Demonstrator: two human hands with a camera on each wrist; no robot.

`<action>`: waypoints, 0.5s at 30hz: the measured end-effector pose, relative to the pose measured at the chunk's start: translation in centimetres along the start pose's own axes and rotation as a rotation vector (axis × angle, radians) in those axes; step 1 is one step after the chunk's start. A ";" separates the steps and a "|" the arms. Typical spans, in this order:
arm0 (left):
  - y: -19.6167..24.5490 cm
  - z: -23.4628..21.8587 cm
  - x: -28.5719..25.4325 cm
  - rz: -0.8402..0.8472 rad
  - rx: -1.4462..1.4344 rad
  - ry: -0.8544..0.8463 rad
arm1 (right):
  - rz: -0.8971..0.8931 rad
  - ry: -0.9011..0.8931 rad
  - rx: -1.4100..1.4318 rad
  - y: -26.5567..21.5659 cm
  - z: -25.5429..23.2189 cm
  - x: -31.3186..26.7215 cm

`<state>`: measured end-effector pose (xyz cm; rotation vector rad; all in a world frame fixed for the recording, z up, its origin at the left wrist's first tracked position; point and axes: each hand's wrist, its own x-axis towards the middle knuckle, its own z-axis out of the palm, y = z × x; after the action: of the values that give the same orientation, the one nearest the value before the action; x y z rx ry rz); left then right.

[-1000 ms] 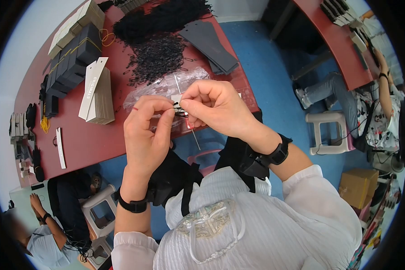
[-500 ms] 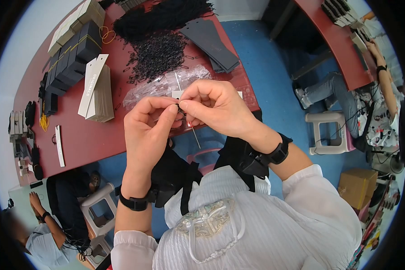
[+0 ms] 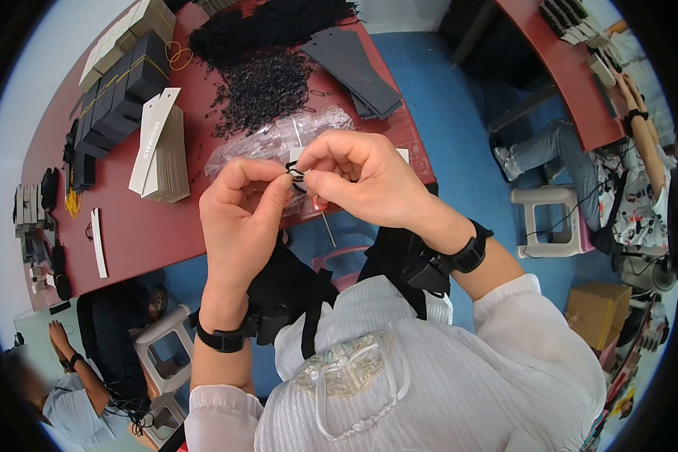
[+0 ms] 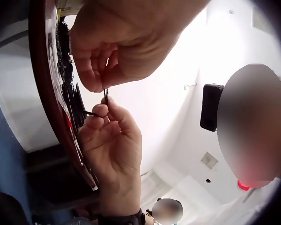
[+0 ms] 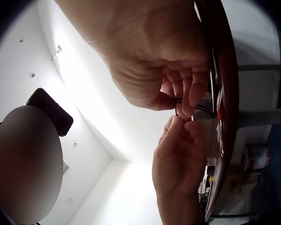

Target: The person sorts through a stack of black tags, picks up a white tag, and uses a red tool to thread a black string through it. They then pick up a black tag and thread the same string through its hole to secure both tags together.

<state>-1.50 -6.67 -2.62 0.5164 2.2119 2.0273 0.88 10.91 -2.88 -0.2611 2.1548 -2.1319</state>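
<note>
From the head view, your left hand (image 3: 241,215) and right hand (image 3: 358,177) meet fingertip to fingertip above the red worktop (image 3: 151,226) edge, both pinching a thin black cord loop (image 3: 294,172) beside a small white card tag (image 3: 297,157). In the left wrist view the cord (image 4: 105,96) stands upright between both grips. The right wrist view shows it (image 5: 178,107) just below your right fingertips.

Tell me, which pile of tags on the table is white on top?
The fanned stack with a white tag on top, left of the hands; the others, the strips and bundles, are dark.
</note>
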 end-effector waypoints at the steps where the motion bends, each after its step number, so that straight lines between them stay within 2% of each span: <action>1: -0.2 0.0 0.0 0.053 0.009 0.006 | -0.018 -0.002 -0.048 -0.2 0.0 0.0; 8: 0.1 -0.2 -0.1 0.105 0.109 0.000 | -0.026 0.088 -0.009 0.0 0.5 0.2; 11: 0.3 -0.4 -0.1 0.009 0.061 -0.024 | -0.038 0.071 0.090 0.3 0.3 0.0; 13: -0.1 -0.5 -0.1 0.014 0.035 -0.026 | -0.143 0.040 -0.082 0.2 0.3 0.0; 15: 0.0 -0.5 -0.1 -0.008 0.041 -0.027 | -0.196 0.074 -0.140 0.5 0.4 0.1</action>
<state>-1.59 -7.13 -2.56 0.5354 2.2405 1.9628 0.85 10.47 -3.34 -0.4280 2.4172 -2.1218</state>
